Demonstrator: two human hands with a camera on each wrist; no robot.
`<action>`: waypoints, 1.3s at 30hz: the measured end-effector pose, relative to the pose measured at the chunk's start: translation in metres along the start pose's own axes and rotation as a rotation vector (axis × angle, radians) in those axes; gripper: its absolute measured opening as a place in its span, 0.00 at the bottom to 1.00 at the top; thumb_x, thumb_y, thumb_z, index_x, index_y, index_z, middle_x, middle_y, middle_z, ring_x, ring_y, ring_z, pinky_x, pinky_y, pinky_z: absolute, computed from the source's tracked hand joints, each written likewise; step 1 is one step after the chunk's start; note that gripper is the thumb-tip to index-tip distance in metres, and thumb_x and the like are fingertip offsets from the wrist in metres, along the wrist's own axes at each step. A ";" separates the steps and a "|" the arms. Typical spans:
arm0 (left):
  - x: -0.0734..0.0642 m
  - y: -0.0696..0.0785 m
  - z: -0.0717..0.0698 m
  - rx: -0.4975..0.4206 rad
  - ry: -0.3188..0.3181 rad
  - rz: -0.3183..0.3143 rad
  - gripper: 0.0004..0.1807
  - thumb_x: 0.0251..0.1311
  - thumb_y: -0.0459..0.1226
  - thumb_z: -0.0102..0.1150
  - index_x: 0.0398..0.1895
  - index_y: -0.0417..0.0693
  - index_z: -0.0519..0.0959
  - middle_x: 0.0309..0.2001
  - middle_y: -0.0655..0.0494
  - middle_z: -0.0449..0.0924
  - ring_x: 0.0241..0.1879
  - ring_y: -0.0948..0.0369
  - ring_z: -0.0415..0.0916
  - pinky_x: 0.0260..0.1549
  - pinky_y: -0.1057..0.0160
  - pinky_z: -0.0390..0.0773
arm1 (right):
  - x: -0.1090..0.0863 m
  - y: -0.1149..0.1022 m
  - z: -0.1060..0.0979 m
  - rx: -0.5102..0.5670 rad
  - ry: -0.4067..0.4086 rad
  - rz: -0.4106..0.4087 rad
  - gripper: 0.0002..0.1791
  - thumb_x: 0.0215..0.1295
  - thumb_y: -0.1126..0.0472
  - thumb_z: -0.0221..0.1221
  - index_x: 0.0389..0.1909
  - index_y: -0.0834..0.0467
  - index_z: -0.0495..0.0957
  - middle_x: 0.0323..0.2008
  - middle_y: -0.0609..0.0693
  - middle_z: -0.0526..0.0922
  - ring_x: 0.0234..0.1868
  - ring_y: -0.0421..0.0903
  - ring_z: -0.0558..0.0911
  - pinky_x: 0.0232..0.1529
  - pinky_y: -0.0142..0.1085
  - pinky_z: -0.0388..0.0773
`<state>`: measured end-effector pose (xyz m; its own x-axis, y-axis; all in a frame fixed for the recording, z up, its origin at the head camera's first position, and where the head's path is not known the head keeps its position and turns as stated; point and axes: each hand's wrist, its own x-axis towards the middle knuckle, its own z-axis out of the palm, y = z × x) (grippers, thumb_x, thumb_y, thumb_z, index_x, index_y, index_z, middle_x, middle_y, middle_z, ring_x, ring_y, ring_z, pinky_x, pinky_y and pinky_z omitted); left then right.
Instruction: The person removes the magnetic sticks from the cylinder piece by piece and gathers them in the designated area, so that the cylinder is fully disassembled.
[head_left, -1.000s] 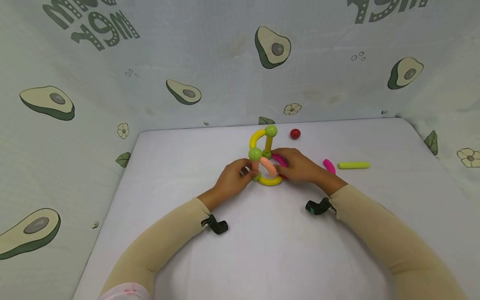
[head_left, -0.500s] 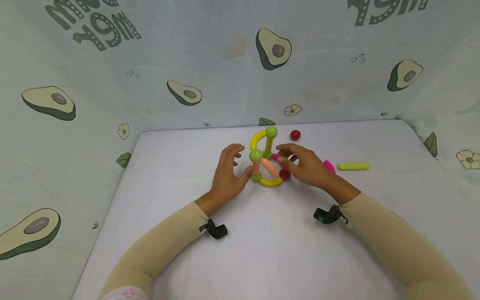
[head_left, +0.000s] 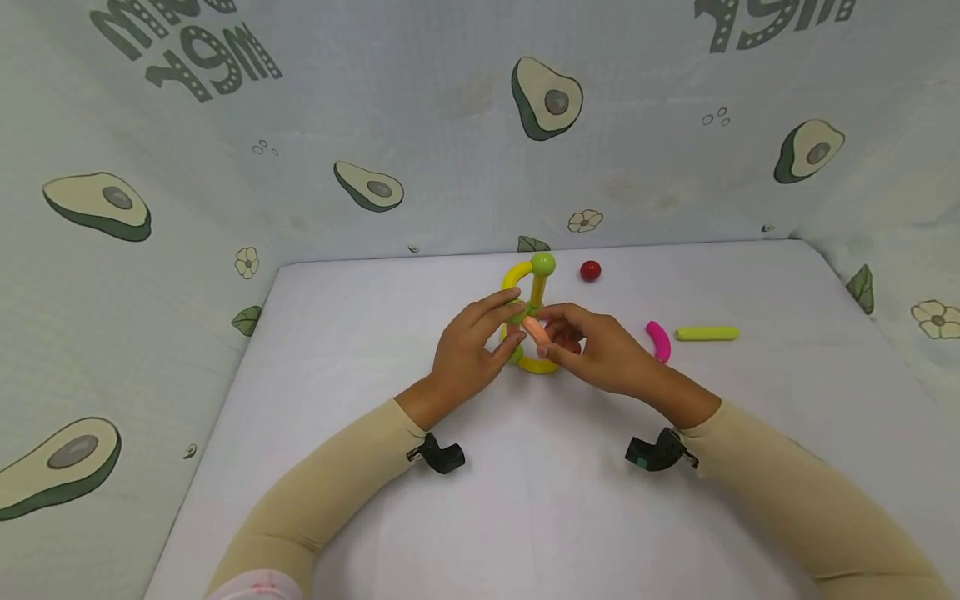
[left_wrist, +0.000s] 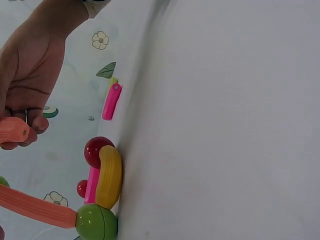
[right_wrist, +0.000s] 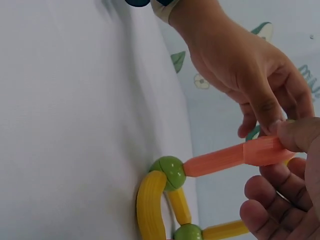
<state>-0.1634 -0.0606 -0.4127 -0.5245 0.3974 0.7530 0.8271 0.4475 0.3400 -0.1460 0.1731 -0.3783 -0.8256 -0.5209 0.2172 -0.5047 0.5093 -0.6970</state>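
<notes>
A toy frame of balls and sticks stands at the middle of the table. My left hand (head_left: 472, 342) holds its near upper green ball (head_left: 517, 318), mostly hidden under the fingers. My right hand (head_left: 607, 350) pinches a curved orange stick (head_left: 536, 330) whose far end leads to that ball. In the left wrist view its other end is free. Below, an upright orange stick (right_wrist: 215, 161) rises from a lower green ball (left_wrist: 95, 222). A curved yellow stick (left_wrist: 109, 177) links that ball to a red ball (left_wrist: 97, 151). Another green ball (head_left: 543, 264) tops the frame at the back.
A loose red ball (head_left: 590, 270) lies near the back edge. To the right of the right hand are a curved magenta stick (head_left: 659, 342) and a straight lime stick (head_left: 707, 333). A printed cloth (head_left: 450, 125) hangs behind the white table (head_left: 540, 500).
My left hand left the frame's upright stick, opened, and came back onto the green ball. The right hand let go of the magenta stick in the frame and took hold of the curved orange stick.
</notes>
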 end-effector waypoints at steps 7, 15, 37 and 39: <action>0.001 0.000 0.001 -0.062 0.011 -0.018 0.19 0.62 0.30 0.71 0.56 0.40 0.80 0.61 0.46 0.79 0.62 0.54 0.76 0.61 0.65 0.73 | -0.002 -0.002 0.002 0.041 -0.035 0.000 0.30 0.67 0.64 0.68 0.68 0.58 0.69 0.48 0.47 0.87 0.42 0.47 0.84 0.42 0.48 0.83; 0.002 -0.001 0.001 -0.079 0.020 -0.010 0.20 0.60 0.30 0.72 0.55 0.39 0.81 0.60 0.45 0.79 0.61 0.54 0.77 0.61 0.65 0.74 | -0.003 0.004 0.000 -0.103 -0.061 -0.147 0.49 0.52 0.62 0.79 0.74 0.57 0.64 0.69 0.54 0.70 0.68 0.54 0.71 0.60 0.55 0.77; 0.005 -0.004 -0.002 -0.088 0.023 -0.027 0.20 0.60 0.31 0.72 0.56 0.39 0.80 0.59 0.46 0.80 0.61 0.55 0.77 0.58 0.66 0.76 | 0.005 0.000 0.008 -0.302 0.103 -0.313 0.47 0.44 0.53 0.83 0.66 0.60 0.73 0.62 0.55 0.78 0.62 0.52 0.75 0.47 0.47 0.85; 0.005 -0.003 -0.002 -0.092 0.025 -0.024 0.20 0.60 0.31 0.72 0.56 0.39 0.80 0.59 0.46 0.80 0.61 0.55 0.77 0.60 0.65 0.75 | 0.004 -0.001 0.007 -0.321 0.110 -0.304 0.47 0.44 0.52 0.83 0.66 0.59 0.74 0.62 0.54 0.77 0.64 0.52 0.75 0.49 0.49 0.84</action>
<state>-0.1683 -0.0617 -0.4090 -0.5403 0.3663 0.7575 0.8299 0.3806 0.4079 -0.1471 0.1650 -0.3814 -0.6411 -0.6123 0.4626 -0.7665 0.5405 -0.3469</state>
